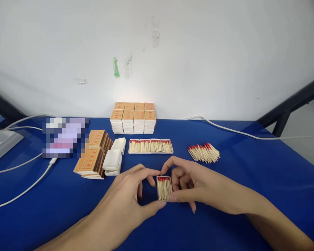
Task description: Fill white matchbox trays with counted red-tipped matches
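A small white matchbox tray (164,188), filled with red-tipped matches, is held upright between both hands near the front of the blue table. My left hand (132,195) grips it from the left, index finger at its top edge and thumb at its bottom edge. From the other side, my right hand (196,184) has its index finger at the top and its thumb on the lower right corner. Beyond the hands stands a row of several filled trays (151,146). Loose matches (204,153) lie in a heap to the right.
Stacked orange matchboxes (133,118) stand against the wall. More matchbox sleeves (91,157) and white trays (113,160) are piled at the left. A phone-like device (68,136), blurred out, lies beyond them with a white cable (28,192). Another cable (232,130) crosses the back right.
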Demonstrator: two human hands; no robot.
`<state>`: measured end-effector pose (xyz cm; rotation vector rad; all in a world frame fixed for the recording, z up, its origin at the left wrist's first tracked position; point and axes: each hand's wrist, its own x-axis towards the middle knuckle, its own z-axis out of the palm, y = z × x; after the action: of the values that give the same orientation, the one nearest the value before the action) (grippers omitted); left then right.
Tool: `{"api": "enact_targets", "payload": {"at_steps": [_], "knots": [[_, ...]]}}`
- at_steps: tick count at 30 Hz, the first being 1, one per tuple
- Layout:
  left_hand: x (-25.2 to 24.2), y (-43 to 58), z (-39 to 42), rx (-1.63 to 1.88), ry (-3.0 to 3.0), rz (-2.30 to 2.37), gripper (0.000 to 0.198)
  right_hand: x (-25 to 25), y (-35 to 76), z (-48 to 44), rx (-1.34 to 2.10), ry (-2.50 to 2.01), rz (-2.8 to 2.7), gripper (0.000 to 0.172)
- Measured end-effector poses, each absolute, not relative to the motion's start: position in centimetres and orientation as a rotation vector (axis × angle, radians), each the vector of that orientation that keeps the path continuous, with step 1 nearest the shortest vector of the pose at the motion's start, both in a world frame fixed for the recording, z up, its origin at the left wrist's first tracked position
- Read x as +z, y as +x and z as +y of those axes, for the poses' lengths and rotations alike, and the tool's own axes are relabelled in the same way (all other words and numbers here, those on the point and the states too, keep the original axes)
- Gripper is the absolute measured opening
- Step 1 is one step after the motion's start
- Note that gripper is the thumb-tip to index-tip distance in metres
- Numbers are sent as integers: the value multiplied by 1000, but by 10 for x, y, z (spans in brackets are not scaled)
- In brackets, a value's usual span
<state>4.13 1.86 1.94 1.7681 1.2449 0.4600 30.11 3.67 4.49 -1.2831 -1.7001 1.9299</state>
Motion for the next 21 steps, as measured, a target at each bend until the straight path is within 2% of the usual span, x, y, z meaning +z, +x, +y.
{"api": "enact_targets", "payload": {"at_steps": [8, 13, 15, 20, 21], "knots": [[21, 41, 20, 420, 1765, 1239, 36, 43, 297, 35, 1881, -1348, -1699, 56], [21, 41, 20, 404, 1767, 1261, 36, 46, 298, 36, 1852, -1327, -1756, 43], [20, 40, 19, 433, 1787, 1263, 37, 51, 297, 37, 1725, -1368, -1814, 36], [23, 40, 16, 467, 1889, 1327, 40, 69, 292, 16, 992, -1383, -1996, 27], [24, 40, 15, 469, 1909, 1330, 40, 69, 290, 8, 987, -1320, -2007, 26]]}}
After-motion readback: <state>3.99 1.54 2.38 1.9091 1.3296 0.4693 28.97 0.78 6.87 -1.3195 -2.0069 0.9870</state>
